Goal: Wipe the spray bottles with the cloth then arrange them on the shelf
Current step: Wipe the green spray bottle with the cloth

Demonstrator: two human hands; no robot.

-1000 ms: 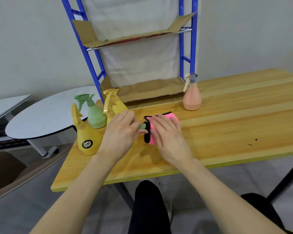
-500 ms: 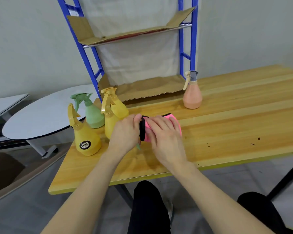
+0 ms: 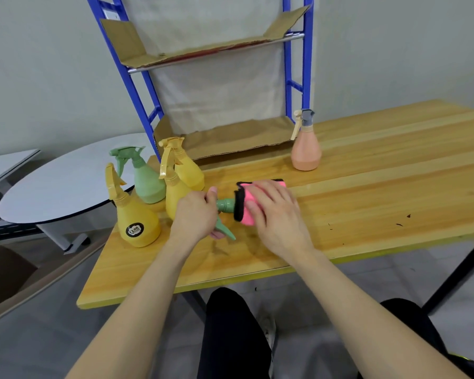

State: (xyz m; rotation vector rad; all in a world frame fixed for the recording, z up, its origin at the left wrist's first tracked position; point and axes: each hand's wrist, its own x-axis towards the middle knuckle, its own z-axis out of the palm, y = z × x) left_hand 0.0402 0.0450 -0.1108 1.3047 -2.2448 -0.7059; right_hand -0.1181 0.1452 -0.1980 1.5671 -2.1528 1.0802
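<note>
A green spray bottle lies sideways over the wooden table. My left hand grips its trigger head. My right hand presses a pink cloth with black edging around the bottle's body, which the cloth hides. To the left stand three yellow bottles, one with a black label, one behind my left hand and one further back, plus another green bottle. A peach bottle stands at the foot of the blue shelf.
The shelf has two cardboard-lined levels, the lower one at table height and the upper one above. A round grey table stands to the left. My knees in dark trousers are below the table's near edge.
The cloth in my right hand has slid right along the bottle, uncovering its green neck. My left hand has shifted down onto the trigger head.
</note>
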